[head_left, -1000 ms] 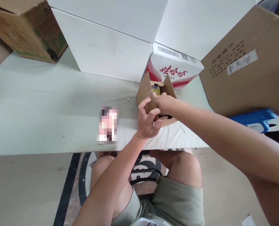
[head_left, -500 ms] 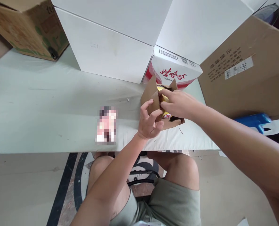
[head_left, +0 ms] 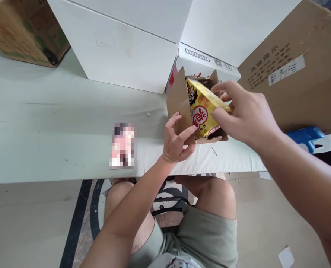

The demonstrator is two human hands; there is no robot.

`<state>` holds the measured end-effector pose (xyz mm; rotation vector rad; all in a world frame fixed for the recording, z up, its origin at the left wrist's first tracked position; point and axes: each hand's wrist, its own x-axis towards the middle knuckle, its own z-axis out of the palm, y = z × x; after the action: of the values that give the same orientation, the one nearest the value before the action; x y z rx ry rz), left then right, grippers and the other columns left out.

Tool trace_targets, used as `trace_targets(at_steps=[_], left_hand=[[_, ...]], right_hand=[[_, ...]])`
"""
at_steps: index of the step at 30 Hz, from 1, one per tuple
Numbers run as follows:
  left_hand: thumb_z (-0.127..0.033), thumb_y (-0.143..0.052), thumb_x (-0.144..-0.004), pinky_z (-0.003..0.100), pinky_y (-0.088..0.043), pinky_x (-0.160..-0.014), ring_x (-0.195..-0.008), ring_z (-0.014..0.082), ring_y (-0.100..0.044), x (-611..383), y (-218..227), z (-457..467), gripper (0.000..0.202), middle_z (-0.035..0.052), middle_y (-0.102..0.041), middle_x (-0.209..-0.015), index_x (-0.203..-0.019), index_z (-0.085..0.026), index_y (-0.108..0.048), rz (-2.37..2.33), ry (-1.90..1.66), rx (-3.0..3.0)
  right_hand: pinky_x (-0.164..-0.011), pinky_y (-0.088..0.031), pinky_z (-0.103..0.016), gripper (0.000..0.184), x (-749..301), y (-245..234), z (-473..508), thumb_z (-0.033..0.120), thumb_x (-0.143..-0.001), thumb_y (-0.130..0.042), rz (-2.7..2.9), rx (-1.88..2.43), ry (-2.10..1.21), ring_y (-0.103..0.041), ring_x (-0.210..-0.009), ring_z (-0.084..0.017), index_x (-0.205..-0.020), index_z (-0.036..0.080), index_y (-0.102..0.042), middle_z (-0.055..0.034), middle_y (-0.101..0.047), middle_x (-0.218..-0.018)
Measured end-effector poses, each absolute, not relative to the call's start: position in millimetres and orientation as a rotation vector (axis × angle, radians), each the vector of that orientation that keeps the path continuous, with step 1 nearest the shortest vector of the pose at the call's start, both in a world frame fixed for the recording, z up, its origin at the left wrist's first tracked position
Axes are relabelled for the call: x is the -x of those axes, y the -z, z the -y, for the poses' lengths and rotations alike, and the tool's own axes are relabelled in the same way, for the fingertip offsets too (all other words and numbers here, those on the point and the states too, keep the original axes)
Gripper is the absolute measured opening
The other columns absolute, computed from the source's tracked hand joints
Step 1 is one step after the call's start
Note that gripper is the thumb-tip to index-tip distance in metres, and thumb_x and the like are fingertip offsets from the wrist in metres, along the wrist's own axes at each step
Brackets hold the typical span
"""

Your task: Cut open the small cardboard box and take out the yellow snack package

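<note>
A yellow snack box with red lettering and a cartoon face sticks up, tilted, out of a small open cardboard box. My right hand pinches the snack box at its right end, thumb on the near side. With fingers and thumb against its left flap, my left hand grips the cardboard box. Its flaps stand up around the opening, and the inside is mostly hidden by the snack box.
Behind stand large white boxes and a white-and-red carton. A big brown carton leans at the right, near a blue-and-white object. A pixelated flat item lies left on the pale-covered table.
My right hand has moved up and right, drawing the yellow snack box partly out of the cardboard box and tilting it. My left hand stays on the cardboard box.
</note>
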<state>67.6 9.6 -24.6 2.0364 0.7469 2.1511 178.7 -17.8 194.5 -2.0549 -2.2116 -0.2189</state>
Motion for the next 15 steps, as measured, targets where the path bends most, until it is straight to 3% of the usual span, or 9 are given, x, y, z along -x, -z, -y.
trace_targets(at_steps=[5,10,15], left_hand=[[-0.046,-0.051,-0.099,0.06,-0.054,-0.114,-0.145,0.0322,-0.049,-67,31,-12,0.038,0.0104,-0.037,-0.146,-0.136,-0.037,-0.051,-0.828,-2.099,-2.139],[-0.059,-0.053,-0.096,0.063,-0.045,-0.121,-0.15,0.0376,-0.044,-67,28,-8,0.05,0.013,-0.04,-0.151,-0.138,-0.032,-0.053,-0.838,-2.133,-2.127],[-0.063,-0.051,-0.098,0.06,-0.036,-0.126,-0.157,0.038,-0.037,-61,26,-6,0.052,0.0132,-0.049,-0.156,-0.137,-0.029,-0.057,-0.954,-2.015,-2.105]], right_hand=[[-0.071,-0.047,-0.038,0.048,-178,-192,29,0.035,-0.084,-0.051,2.195,1.986,0.355,-0.063,-0.082,-0.024,-0.127,0.024,-0.067,-0.0106,-0.074,-0.106],[-0.066,-0.043,-0.034,0.045,-164,-178,39,0.035,-0.083,-0.053,2.273,1.996,0.424,-0.063,-0.082,-0.024,-0.122,0.02,-0.068,-0.0135,-0.072,-0.108],[-0.075,-0.052,-0.036,0.043,-160,-164,48,0.032,-0.086,-0.053,2.263,1.831,0.456,-0.068,-0.096,-0.025,-0.125,0.022,-0.068,-0.0138,-0.072,-0.12]])
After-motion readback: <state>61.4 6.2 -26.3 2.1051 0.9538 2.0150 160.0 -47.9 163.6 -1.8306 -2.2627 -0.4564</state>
